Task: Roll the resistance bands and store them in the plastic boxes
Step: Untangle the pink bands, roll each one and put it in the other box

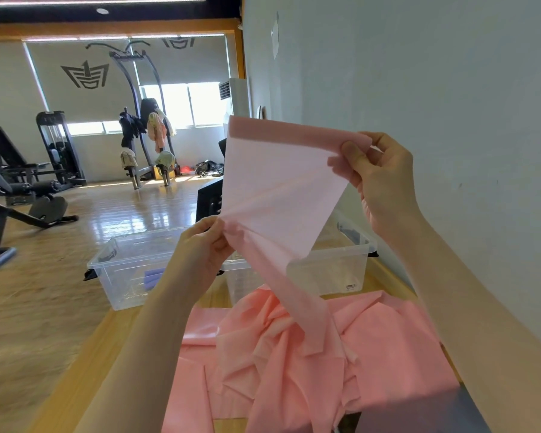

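I hold a pink resistance band [278, 189] up in front of me, its top edge folded over. My right hand [378, 179] pinches its upper right corner, and my left hand [205, 245] grips its bunched lower left part. The rest of the band hangs down onto a crumpled pile of pink bands [310, 354] on the wooden table [107, 354]. Beyond the pile stand two clear plastic boxes: the left box [113, 270] holds rolled purple bands [153, 278], and the right box [350, 264] is partly hidden behind the raised band.
A grey wall [434, 73] runs close along the table's right side. A dark object [475, 414] lies at the near right corner. Gym benches and machines [28, 182] stand on the wooden floor to the left.
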